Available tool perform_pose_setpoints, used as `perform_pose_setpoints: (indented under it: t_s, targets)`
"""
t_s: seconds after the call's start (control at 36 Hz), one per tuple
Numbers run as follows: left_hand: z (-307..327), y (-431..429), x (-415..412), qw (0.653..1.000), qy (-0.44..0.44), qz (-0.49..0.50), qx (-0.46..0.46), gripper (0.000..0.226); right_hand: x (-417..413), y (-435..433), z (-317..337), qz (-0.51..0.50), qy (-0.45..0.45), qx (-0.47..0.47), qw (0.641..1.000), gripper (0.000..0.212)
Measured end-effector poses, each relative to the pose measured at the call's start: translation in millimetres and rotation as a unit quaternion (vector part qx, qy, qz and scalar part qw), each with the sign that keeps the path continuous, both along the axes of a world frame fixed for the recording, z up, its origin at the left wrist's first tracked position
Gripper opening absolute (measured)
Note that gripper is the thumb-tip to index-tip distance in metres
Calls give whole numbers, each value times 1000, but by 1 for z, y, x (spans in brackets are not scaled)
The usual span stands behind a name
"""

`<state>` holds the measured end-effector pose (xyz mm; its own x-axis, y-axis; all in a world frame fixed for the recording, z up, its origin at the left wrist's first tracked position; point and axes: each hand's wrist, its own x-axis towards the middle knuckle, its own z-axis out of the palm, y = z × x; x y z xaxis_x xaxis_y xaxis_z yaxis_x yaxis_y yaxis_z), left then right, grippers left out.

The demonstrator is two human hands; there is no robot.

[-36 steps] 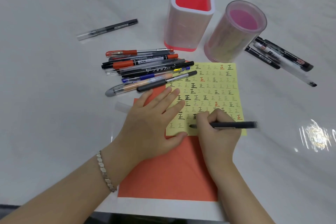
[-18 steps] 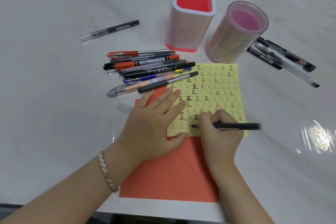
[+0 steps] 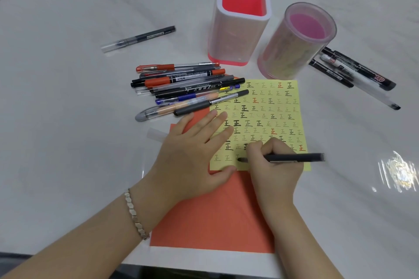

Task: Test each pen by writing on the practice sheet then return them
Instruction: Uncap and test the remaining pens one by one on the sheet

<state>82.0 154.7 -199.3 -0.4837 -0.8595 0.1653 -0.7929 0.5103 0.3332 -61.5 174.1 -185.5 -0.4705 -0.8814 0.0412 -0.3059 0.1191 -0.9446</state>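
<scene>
My right hand (image 3: 273, 166) grips a black pen (image 3: 294, 157), fingers curled round the barrel near the tip. The barrel lies almost level and points off to my right. The tip touches the bottom row of the yellow practice sheet (image 3: 275, 108), just right of the last character written in that row.

My left hand (image 3: 192, 154) lies flat, fingers straight and spread. The fingertips press the sheet's left edge and the thumb rests at its lower left corner. There is a metal link bracelet (image 3: 133, 213) on that wrist.

The sheet lies on an orange paper (image 3: 215, 215) and covers its far end. Rows of the same character fill the sheet, most in black or grey, a few in red.

A pile of pens (image 3: 188, 88) lies just left of the sheet's top, some ends overlapping it. A square white-and-red pen holder (image 3: 240, 22) and a round pink pen holder (image 3: 297, 41) stand upright beyond the sheet, with no pens showing inside. A few black and white pens (image 3: 356, 72) lie to the right of the round holder. One clear-capped pen (image 3: 138, 38) lies alone, far left on the white table (image 3: 68, 120).
</scene>
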Motion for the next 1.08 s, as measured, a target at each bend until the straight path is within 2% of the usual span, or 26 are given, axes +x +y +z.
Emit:
perform_pose_setpoints:
  t_s: [0.31,0.44,0.53,0.61,0.72,0.81,0.89,0.97,1.08]
  targets:
    - [0,0,0,1000,-7,-5,7,65,-1,1,-1,-41,4,6,999,30]
    - [0,0,0,1000,-8,-10,13,64,-2,-1,4,-57,-23,-24,998,31]
    - [3,1,1,1000,13,-19,8,57,-3,-1,7,-63,-39,-37,997,35]
    - [9,2,7,998,50,-15,-34,42,-7,-3,9,-63,-39,-23,997,42]
    - [19,2,27,995,52,45,-70,41,-15,-5,14,-47,-63,-6,997,32]
    - [22,2,45,995,9,77,-57,48,-21,-4,17,-27,-80,7,996,31]
    - [19,1,58,996,-23,78,-39,45,-25,-5,20,0,-67,19,998,31]
    - [16,1,62,996,-16,85,-39,34,-26,-6,24,32,-62,27,997,30]
    - [17,4,56,994,16,99,-44,34,-28,-3,27,55,-69,36,995,25]
